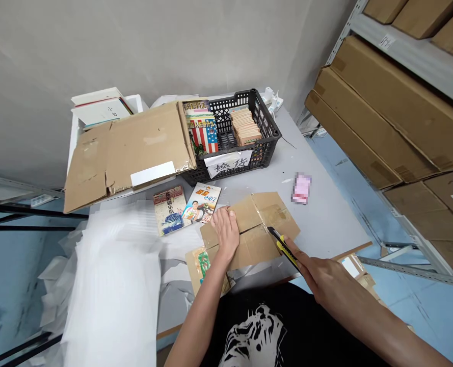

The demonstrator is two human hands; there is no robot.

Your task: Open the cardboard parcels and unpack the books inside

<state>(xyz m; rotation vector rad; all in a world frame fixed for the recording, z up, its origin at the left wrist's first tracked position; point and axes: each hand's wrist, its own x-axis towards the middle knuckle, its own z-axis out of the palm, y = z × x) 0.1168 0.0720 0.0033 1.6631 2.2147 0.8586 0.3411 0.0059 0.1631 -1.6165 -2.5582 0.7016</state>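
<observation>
My left hand (225, 234) lies flat on a taped cardboard package (251, 229), pressing it against the grey table (325, 224). My right hand (310, 270) grips a yellow box cutter (285, 250), its blade tip at the package's edge near a taped seam. A second piece of cardboard with a green printed item (203, 265) sits partly under the package. Two paperback books (168, 209) (201, 203) lie just beyond my left hand.
A black plastic crate (230, 137) holds magazines and bundled booklets behind a flattened cardboard sheet (127, 153). White foam sheets (111, 285) hang over the table's left side. A blurred pink item (301, 187) lies on the table. Metal shelves with large cardboard boxes (382, 112) stand at right.
</observation>
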